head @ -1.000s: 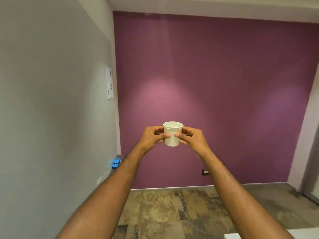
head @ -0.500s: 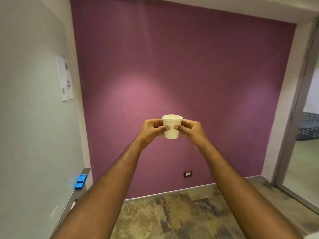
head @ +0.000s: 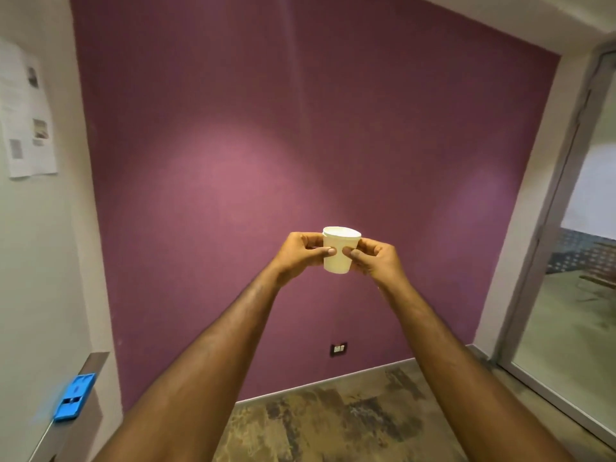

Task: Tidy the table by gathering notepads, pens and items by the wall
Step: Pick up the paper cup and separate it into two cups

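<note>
A small white paper cup (head: 340,258) is held upright at arm's length in front of the purple wall (head: 300,145). My left hand (head: 298,256) grips its left side, thumb across the front. My right hand (head: 375,258) grips its right side the same way, and the two thumb tips nearly meet on the cup. No table, notepads or pens are in view.
A blue eraser-like block (head: 75,396) lies on a grey ledge (head: 95,361) along the white left wall. A paper notice (head: 28,111) hangs on that wall. A wall socket (head: 338,349) sits low on the purple wall. A glass door frame (head: 546,228) stands at the right.
The view has swung to the right, bringing the doorway into sight and shifting the left wall and blue block outward. Both hands keep the same hold on the cup.
</note>
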